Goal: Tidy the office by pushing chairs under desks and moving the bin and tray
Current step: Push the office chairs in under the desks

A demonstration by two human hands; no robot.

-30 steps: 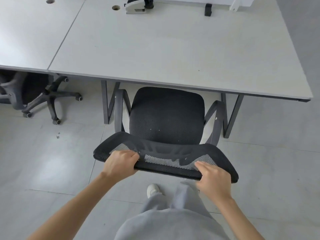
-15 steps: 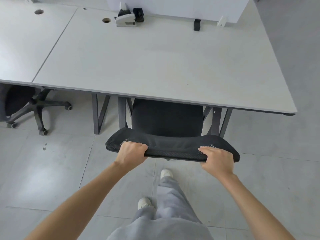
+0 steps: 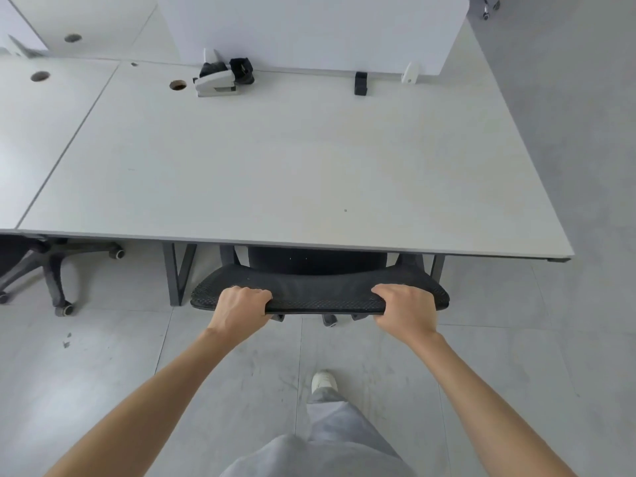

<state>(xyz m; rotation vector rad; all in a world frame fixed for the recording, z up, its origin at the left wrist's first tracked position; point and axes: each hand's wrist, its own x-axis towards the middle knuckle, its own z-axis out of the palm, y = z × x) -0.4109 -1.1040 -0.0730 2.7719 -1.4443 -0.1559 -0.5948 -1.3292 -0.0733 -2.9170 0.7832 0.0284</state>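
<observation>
A black mesh office chair (image 3: 320,290) stands at the front edge of a white desk (image 3: 292,173). Its seat is almost wholly hidden under the desktop; only a dark strip shows. The top of the backrest sticks out in front of the desk edge. My left hand (image 3: 241,306) grips the backrest's top edge near its left end. My right hand (image 3: 404,308) grips the same edge near its right end. Both arms are stretched out forward. No bin or tray is in view.
A second black chair (image 3: 38,263) with castors sits under the neighbouring desk at the left. A white and black clamp device (image 3: 220,79) and a white partition (image 3: 309,29) stand at the desk's back. Grey desk legs (image 3: 177,273) flank the chair. Grey tiled floor lies around my feet.
The chair has rolled forward under the desk with both hands on its backrest; the seat, fully visible a second ago, is now mostly covered by the desktop.
</observation>
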